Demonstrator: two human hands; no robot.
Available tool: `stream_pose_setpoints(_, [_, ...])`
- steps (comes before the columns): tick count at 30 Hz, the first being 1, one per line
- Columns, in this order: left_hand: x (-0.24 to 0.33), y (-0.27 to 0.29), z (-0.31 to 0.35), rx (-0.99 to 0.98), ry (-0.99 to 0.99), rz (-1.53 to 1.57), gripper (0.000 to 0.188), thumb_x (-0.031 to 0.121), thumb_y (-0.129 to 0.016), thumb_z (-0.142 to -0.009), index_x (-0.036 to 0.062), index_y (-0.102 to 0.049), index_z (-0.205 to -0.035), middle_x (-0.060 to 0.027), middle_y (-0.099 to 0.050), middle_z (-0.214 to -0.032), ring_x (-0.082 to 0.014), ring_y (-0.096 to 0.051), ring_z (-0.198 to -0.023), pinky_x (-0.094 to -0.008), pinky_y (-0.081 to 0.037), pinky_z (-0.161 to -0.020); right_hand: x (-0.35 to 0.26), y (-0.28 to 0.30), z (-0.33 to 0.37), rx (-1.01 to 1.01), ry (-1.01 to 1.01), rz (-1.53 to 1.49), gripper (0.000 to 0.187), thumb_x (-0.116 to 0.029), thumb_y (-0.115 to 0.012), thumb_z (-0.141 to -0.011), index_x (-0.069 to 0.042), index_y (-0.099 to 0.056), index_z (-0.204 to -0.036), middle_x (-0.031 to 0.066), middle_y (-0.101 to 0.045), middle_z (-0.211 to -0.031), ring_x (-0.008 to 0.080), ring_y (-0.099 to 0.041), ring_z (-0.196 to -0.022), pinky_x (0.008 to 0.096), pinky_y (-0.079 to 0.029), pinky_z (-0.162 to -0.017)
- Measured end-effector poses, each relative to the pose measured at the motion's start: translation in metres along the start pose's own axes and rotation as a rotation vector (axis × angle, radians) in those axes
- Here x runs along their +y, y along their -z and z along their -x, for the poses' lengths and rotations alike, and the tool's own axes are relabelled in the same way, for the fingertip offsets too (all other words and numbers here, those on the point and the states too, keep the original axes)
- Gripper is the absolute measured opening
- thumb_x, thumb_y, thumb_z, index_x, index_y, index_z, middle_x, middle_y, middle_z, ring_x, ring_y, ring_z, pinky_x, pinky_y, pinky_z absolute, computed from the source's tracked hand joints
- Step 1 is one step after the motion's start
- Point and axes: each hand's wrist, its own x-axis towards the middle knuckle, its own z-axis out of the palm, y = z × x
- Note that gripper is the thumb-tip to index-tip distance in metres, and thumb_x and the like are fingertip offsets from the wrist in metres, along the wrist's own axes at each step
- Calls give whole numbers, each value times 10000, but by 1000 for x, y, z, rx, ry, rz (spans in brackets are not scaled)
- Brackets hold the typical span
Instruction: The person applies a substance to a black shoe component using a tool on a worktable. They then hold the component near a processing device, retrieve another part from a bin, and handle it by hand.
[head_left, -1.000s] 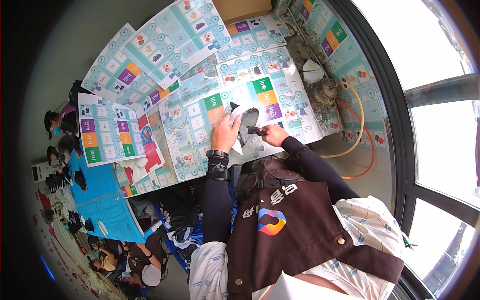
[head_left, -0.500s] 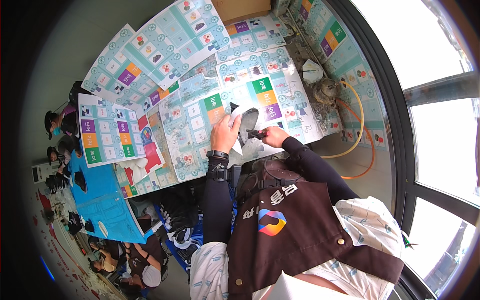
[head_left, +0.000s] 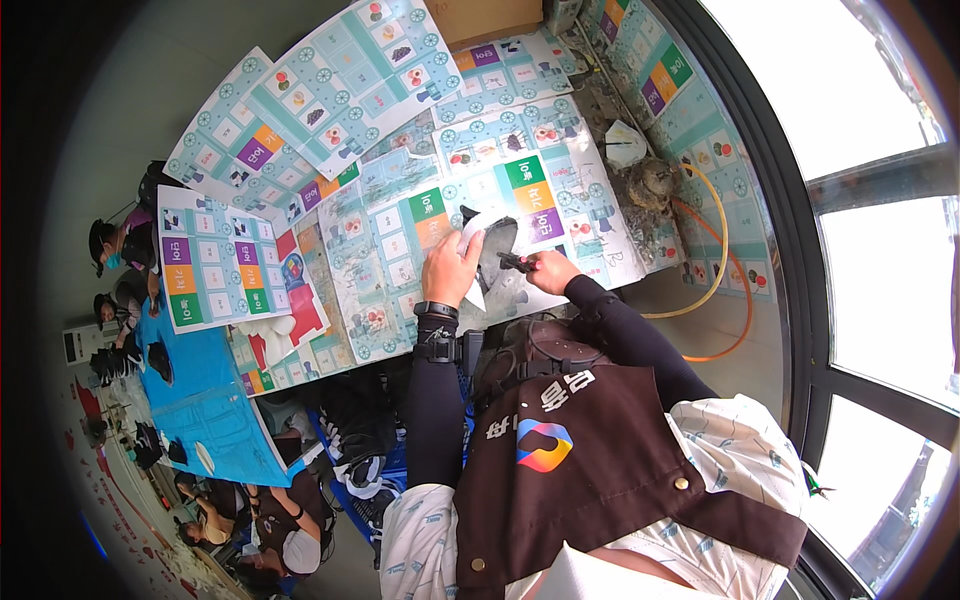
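The person's left hand is clamped on the near edge of a curved white piece, thumb and fingers wrapped round it, holding it up just above the desk. The right hand sits just beside it, fingers pinched together on a small dark tool whose tip points toward the white piece; whether the tip touches it I cannot tell. The two hands are close together, with the white piece between them and slightly ahead of the left one.

The white piece looks thin and bent into an arc, pale on its outer face with a darker grey hollow showing inside the curve. Its exact kind is too small to make out.

Both forearms are in black sleeves, and a dark watch sits on the left wrist. The person wears a brown apron with a coloured badge over a pale patterned shirt.

The desk is covered with large teal printed sheets carrying round pictures and green, orange and purple squares, overlapping each other. A crumpled white mask lies further off to the right, near an orange hose and a yellow one that loop across the floor. Big windows with dark frames stand on the right. To the left, other people sit by a blue sheet.
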Motion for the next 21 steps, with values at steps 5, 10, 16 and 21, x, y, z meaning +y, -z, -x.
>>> stream_pose_setpoints(5, [-3,-3,0,53,-51,1,527,516,-613,-998,-1,-655,-906,-256,-703,-926,-475,-670,-877,-533,-526,-754,3,2,0,197,-52,-36,271,-217,-556,-857,-26,-733,-933,303,-700,-903,501,-673,-905,570,-530,-869])
stream_pose_setpoints(10, [-2,-2,1,14,-15,7,548,524,-596,-1007,-16,-688,-976,-291,-699,-966,-494,-653,-937,-532,-516,-795,4,3,-1,250,-91,-20,270,-221,-558,-856,-26,-730,-930,304,-700,-907,501,-671,-911,563,-531,-876])
stream_pose_setpoints(16, [1,-1,1,29,-22,18,563,529,-601,-1003,-26,-689,-978,-294,-699,-962,-496,-654,-932,-533,-518,-791,4,3,2,203,-64,-45,268,-219,-590,-849,-18,-731,-954,296,-699,-894,485,-676,-907,537,-533,-850])
stream_pose_setpoints(21, [2,0,1,26,-20,21,564,529,-602,-1003,-27,-689,-978,-294,-699,-959,-498,-655,-927,-531,-520,-787,3,2,3,173,13,-30,256,-214,-624,-836,-11,-719,-958,285,-698,-875,472,-678,-894,522,-530,-809])
